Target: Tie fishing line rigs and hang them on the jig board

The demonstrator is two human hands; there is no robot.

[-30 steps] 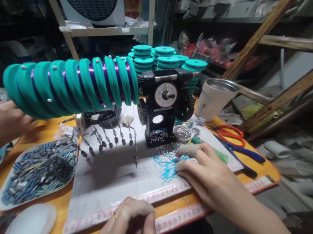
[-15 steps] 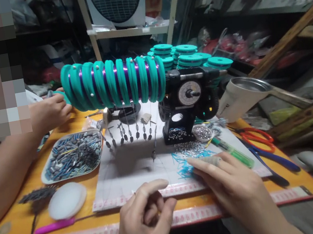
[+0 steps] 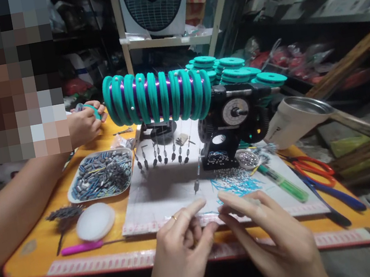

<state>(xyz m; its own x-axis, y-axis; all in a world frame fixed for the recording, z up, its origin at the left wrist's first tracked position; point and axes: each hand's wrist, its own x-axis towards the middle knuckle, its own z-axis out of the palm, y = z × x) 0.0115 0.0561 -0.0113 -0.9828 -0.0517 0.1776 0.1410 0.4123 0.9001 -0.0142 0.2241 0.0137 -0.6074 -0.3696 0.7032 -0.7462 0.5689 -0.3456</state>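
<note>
On the desk's left sat a tray of small pieces. Your left hand was half curled, thumb and forefinger apart. Blue strips lay just beyond your right hand; its fingertips were close together, though whether they held anything could not be told.

No legible wording appears at this crowded bench. Small dark print on the pale cup at 3 o'clock is too blurred to read, as are the fine marks ringing a dial between 2 and 3 o'clock and the pink marks repeating along the front-edge strip, from 8 o'clock round to 4.
</note>
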